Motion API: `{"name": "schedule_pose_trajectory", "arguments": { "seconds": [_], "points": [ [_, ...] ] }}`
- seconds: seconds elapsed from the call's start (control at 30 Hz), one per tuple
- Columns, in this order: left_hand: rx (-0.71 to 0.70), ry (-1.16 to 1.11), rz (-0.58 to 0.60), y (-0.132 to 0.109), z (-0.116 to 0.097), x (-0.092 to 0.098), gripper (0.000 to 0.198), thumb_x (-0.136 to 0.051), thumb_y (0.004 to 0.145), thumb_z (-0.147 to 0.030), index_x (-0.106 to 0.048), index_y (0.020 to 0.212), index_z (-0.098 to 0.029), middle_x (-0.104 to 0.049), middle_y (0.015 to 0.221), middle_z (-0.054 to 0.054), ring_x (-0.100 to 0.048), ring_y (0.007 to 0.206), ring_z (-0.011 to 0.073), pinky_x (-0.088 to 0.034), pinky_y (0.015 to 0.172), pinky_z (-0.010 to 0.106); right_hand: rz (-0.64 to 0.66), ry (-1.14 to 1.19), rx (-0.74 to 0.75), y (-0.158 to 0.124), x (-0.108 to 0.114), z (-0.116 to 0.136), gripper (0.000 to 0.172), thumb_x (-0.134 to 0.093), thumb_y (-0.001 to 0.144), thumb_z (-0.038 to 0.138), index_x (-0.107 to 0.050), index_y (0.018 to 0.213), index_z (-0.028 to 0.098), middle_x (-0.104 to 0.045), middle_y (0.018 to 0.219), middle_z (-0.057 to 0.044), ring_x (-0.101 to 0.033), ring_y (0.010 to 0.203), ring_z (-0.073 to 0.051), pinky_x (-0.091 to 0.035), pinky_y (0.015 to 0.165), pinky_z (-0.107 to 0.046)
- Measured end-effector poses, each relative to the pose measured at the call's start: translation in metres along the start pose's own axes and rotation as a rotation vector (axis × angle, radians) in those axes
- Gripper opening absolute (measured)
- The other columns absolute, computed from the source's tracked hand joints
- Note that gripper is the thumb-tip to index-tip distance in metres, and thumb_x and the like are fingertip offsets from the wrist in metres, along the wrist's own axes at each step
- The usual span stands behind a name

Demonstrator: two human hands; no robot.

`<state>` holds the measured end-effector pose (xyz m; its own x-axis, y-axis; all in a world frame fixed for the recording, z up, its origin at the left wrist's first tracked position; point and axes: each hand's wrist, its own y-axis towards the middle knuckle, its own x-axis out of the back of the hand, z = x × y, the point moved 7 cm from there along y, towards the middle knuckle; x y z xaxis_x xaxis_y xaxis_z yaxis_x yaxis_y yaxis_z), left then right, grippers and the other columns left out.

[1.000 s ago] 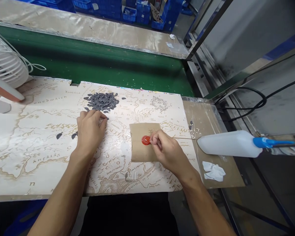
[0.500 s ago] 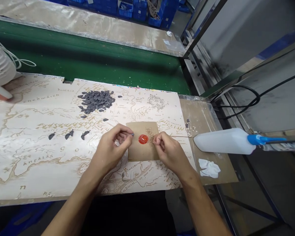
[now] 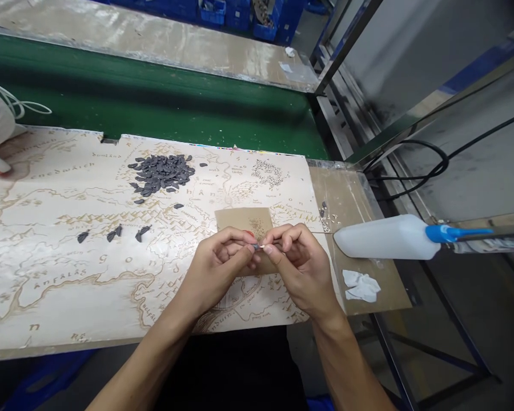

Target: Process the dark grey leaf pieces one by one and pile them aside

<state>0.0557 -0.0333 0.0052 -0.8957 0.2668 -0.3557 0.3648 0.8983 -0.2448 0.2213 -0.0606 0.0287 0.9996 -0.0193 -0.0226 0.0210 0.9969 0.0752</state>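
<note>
My left hand [image 3: 223, 260] is closed in a pinch on a small dark grey piece [image 3: 255, 246]. Its tip shows between thumb and forefinger. Facing it, my right hand [image 3: 302, 265] pinches a tiny pale bit [image 3: 262, 246], too small to name, right against the grey piece. Both hands are over a brown cardboard square [image 3: 229, 218], which carries a scatter of small brown specks [image 3: 257, 225]. Only an edge of a red disc [image 3: 249, 232] shows behind my left fingers.
A heap of dark grey leaf-shaped pieces [image 3: 165, 173] lies on the map-printed sheet [image 3: 60, 274], with several more in a row at left. Small pale bits [image 3: 268, 173] lie farther back. A white bottle with blue nozzle [image 3: 385, 238] and a crumpled white cloth [image 3: 361, 285] are at right.
My hands have come together over the cardboard, my right hand lifting away from the brown specks to my left hand's grey piece. The red disc is now mostly covered. The view has shifted slightly.
</note>
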Motion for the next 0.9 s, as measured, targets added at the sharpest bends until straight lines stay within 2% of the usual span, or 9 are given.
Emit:
{"name": "schedule_pose_trajectory", "arguments": {
  "seconds": [0.3,0.63,0.9],
  "points": [
    [-0.015,-0.002,0.005,0.0007,0.0001,-0.0008,0.011,-0.086,0.098,-0.025,-0.082,0.104,-0.017,-0.086,0.084,0.004,-0.082,0.078,0.015,-0.069,0.076,0.024,-0.012,-0.029,0.024,0.0012,0.0008,0.0021,0.028,-0.08,0.109,0.024,-0.056,0.096,0.029,-0.073,0.109,-0.001,-0.073,0.099,-0.02,-0.062,0.087,-0.038],
    [-0.021,0.011,0.004,0.0003,0.0028,-0.0001,0.012,-0.087,0.099,-0.028,-0.082,0.104,-0.017,-0.086,0.083,0.005,-0.082,0.078,0.0151,-0.069,0.075,0.023,0.018,-0.11,0.086,0.0021,-0.0002,0.0067,0.028,-0.077,0.111,0.021,-0.054,0.096,0.028,-0.072,0.107,-0.001,-0.072,0.101,-0.02,-0.06,0.094,-0.038],
    [-0.057,-0.035,-0.038,-0.0064,0.003,0.0006,0.014,-0.09,0.098,-0.029,-0.085,0.103,-0.017,-0.089,0.089,0.007,-0.086,0.082,0.017,-0.072,0.08,0.025,0.038,-0.113,0.066,0.0037,-0.0035,0.0092,0.032,-0.078,0.109,0.022,-0.052,0.092,0.028,-0.073,0.104,-0.002,-0.073,0.099,-0.02,-0.064,0.087,-0.037]
  ]
}}
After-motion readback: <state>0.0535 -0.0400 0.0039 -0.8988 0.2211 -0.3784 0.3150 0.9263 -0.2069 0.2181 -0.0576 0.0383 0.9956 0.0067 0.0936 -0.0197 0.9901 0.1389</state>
